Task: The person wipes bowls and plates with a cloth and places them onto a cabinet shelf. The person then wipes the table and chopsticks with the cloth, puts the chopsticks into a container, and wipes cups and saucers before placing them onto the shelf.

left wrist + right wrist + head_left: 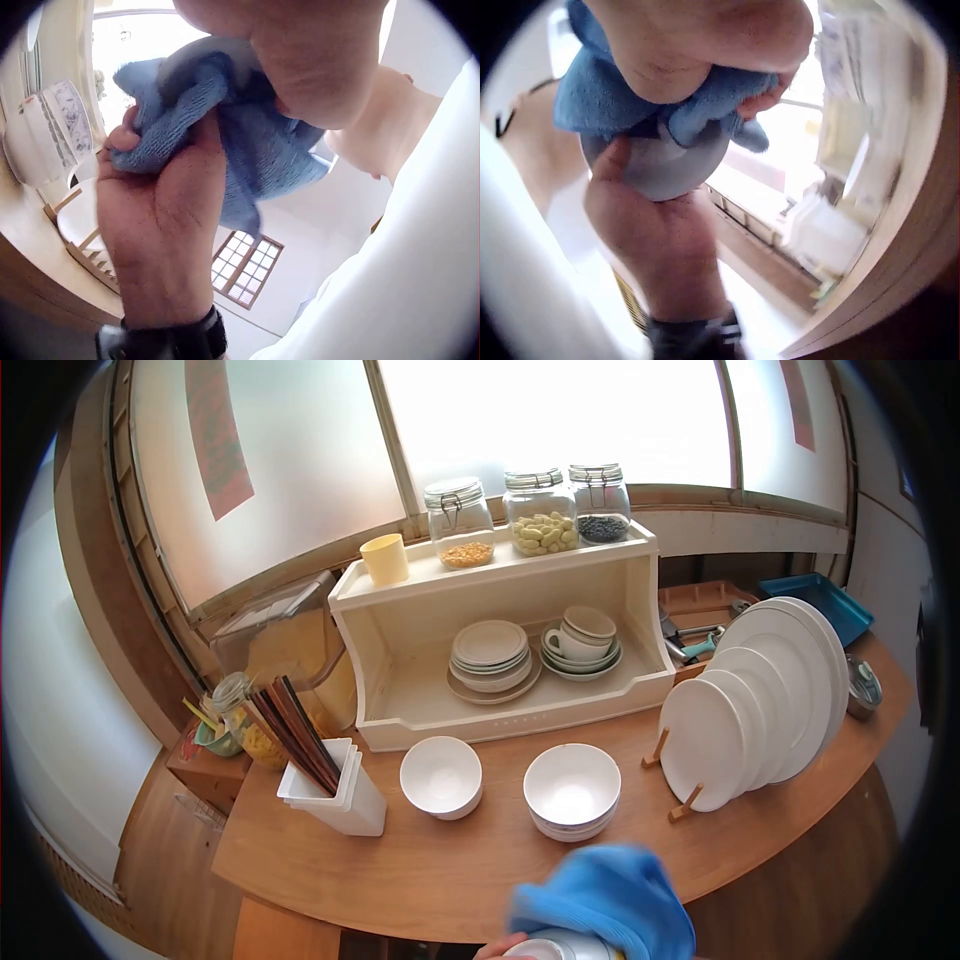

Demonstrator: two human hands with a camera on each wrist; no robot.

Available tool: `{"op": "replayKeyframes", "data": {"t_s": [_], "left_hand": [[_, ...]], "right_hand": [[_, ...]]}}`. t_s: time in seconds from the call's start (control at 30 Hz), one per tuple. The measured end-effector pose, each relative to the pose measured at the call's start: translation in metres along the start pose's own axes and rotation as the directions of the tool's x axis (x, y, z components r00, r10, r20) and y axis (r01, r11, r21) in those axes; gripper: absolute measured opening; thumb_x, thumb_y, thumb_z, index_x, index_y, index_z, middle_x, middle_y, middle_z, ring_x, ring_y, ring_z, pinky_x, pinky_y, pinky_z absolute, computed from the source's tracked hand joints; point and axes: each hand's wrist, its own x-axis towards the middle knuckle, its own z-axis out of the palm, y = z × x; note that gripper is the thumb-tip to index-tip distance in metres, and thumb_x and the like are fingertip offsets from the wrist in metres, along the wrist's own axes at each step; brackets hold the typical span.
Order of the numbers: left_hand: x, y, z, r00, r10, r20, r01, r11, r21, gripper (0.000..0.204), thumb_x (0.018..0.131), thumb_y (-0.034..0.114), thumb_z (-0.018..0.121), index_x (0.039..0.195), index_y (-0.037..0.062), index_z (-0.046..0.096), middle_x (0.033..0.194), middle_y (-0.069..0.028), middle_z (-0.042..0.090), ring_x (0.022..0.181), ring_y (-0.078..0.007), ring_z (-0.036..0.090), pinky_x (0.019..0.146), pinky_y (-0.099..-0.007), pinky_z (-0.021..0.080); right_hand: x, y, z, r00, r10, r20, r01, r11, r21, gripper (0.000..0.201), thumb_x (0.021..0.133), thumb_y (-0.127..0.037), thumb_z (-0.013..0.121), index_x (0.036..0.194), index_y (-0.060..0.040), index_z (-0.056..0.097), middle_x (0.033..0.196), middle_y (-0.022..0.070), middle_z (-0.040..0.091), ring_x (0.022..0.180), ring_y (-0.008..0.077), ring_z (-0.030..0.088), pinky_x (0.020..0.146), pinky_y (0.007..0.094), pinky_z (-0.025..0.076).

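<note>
At the bottom edge of the head view, a blue cloth [610, 900] lies over a white bowl [545, 950]. My left hand [656, 232] grips that bowl [664, 169] from below, its thumb up against the side; just its fingertips [498, 946] show in the head view. The cloth is bunched in my right hand [161, 217], whose fingers press it against the bowl. The cloth hides the right hand in the head view. Nearest on the table stand two stacks of white bowls, one on the right [572, 785] and one on the left [440, 775].
White plates [700, 745] stand upright in a wooden rack at right. Chopsticks fill a white holder [350, 810] at left. Behind, a cream shelf [400, 660] houses stacked dishes [490, 645] and cups [585, 630], with glass jars [540, 515] and a yellow cup [385, 560] on top.
</note>
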Motion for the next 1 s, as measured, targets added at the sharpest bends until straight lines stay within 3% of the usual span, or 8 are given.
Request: {"op": "replayKeyframes", "data": {"t_s": [0.07,0.17,0.2,0.4,0.47,0.77,0.87,1.0], "left_hand": [[0.003,0.003,0.001,0.999,-0.042,0.03,0.044,0.998,-0.051,0.03,0.093,0.033,0.061,0.116,0.0144,0.056,0.123,-0.0232,0.052,0.108,-0.0377,0.054,0.103,-0.0636,0.037],[0.001,-0.004,0.007,0.999,-0.026,0.025,0.028,0.998,-0.055,0.03,0.094,0.033,0.06,0.116,0.0145,0.055,0.125,-0.0235,0.05,0.109,-0.0378,0.054,0.104,-0.0634,0.037],[0.0,-0.006,0.007,0.999,0.034,-0.006,-0.034,0.999,-0.013,0.03,0.094,0.033,0.06,0.117,0.0146,0.055,0.126,-0.0237,0.049,0.11,-0.0377,0.054,0.104,-0.0636,0.037],[0.002,-0.004,0.008,0.995,0.095,-0.002,-0.095,0.994,0.048,0.032,0.091,0.028,0.064,0.119,0.0166,0.053,0.124,-0.021,0.049,0.112,-0.0368,0.053,0.102,-0.0641,0.039],[0.006,0.004,0.008,0.988,-0.152,-0.04,0.148,0.984,-0.095,0.034,0.09,0.027,0.065,0.12,0.0165,0.053,0.124,-0.0196,0.049,0.112,-0.0367,0.053,0.103,-0.0647,0.037],[-0.008,-0.006,0.014,0.995,0.028,-0.091,-0.029,1.0,-0.01,0.042,0.086,0.026,0.071,0.121,0.0157,0.051,0.12,-0.0191,0.052,0.109,-0.0352,0.054,0.101,-0.0627,0.04],[0.007,0.002,0.007,0.98,-0.199,0.002,0.197,0.968,-0.156,0.044,0.084,0.024,0.073,0.12,0.0146,0.052,0.119,-0.0192,0.052,0.107,-0.0353,0.054,0.102,-0.0628,0.039],[-0.004,-0.009,0.008,0.999,0.01,-0.043,-0.011,1.0,-0.011,0.035,0.09,0.028,0.065,0.121,0.017,0.053,0.12,-0.0199,0.052,0.108,-0.0342,0.054,0.104,-0.0634,0.036]], "right_hand": [[-0.003,-0.001,-0.013,0.998,0.065,-0.02,-0.065,0.998,0.007,0.063,0.08,-0.057,0.07,0.123,-0.0135,0.054,0.104,0.0025,0.051,0.107,0.0239,0.049,0.088,0.0429,0.041],[0.014,0.007,-0.037,0.885,-0.161,0.436,0.065,0.972,0.226,0.059,0.082,-0.056,0.067,0.12,-0.0133,0.054,0.103,0.0038,0.051,0.106,0.0247,0.049,0.086,0.044,0.04],[0.013,-0.007,0.065,0.888,-0.162,0.431,0.065,0.971,0.231,0.059,0.082,-0.056,0.067,0.12,-0.0133,0.054,0.103,0.0038,0.051,0.106,0.0247,0.049,0.086,0.044,0.04],[0.108,-0.004,0.109,0.988,-0.14,0.07,0.136,0.989,0.065,0.051,0.082,-0.044,0.068,0.118,-0.0102,0.057,0.104,0.0068,0.057,0.102,0.026,0.055,0.085,0.0405,0.043],[0.103,-0.003,0.108,0.987,-0.152,-0.047,0.153,0.988,0.01,0.048,0.082,-0.04,0.068,0.118,-0.0092,0.058,0.104,0.0078,0.058,0.101,0.0265,0.057,0.085,0.0393,0.044],[-0.019,0.001,0.069,0.802,-0.2,-0.563,0.089,0.972,-0.218,0.038,0.083,-0.023,0.069,0.115,-0.0046,0.063,0.106,0.0123,0.067,0.095,0.0285,0.064,0.083,0.034,0.049],[-0.021,0.003,0.067,0.823,-0.219,-0.525,0.112,0.967,-0.228,0.039,0.083,-0.026,0.069,0.115,-0.0049,0.062,0.106,0.0118,0.065,0.096,0.0279,0.063,0.084,0.0351,0.048],[-0.018,0.004,0.063,0.851,-0.236,-0.47,0.139,0.963,-0.231,0.043,0.082,-0.032,0.068,0.115,-0.0053,0.06,0.106,0.011,0.062,0.099,0.0267,0.059,0.084,0.0373,0.046]]}}
